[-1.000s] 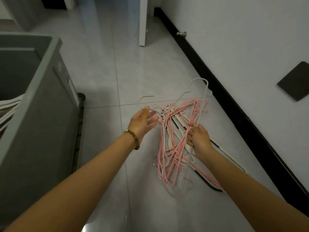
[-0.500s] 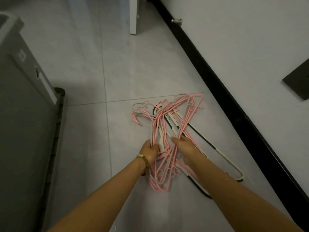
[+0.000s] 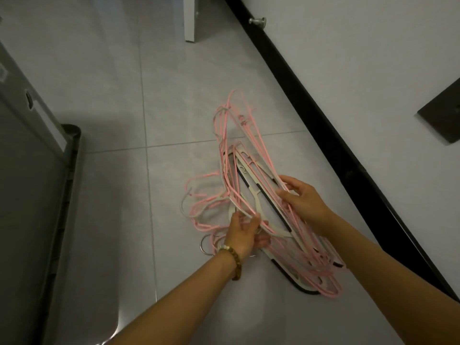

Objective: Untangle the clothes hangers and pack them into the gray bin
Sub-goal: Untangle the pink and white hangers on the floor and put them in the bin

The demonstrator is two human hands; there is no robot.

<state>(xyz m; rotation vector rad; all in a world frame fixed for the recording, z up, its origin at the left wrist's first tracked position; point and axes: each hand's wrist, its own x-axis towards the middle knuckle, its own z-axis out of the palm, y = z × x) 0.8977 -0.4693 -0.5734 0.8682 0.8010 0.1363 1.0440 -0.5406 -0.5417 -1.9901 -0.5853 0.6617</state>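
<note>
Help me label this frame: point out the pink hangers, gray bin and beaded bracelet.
pink hangers (image 3: 308,257), head view, dense lower part of the tangle.
gray bin (image 3: 25,207), head view, its side wall.
beaded bracelet (image 3: 237,265), head view, beads on the left wrist.

gray bin (image 3: 27,200) cut off left, pink hangers (image 3: 311,260) blurred

Both bare forearms reach in from the lower edge and converge toward the middle. The left forearm (image 3: 174,302) rises rightward to the left hand (image 3: 242,232), whose back faces the camera and whose fingers (image 3: 260,239) curl around the pink hangers (image 3: 308,255). A beaded bracelet (image 3: 236,263) circles that wrist. The right hand (image 3: 302,201) is farther out, near the left. It pinches strands of the same tangle between thumb and fingertips, on the end of the right forearm (image 3: 373,257).
</note>
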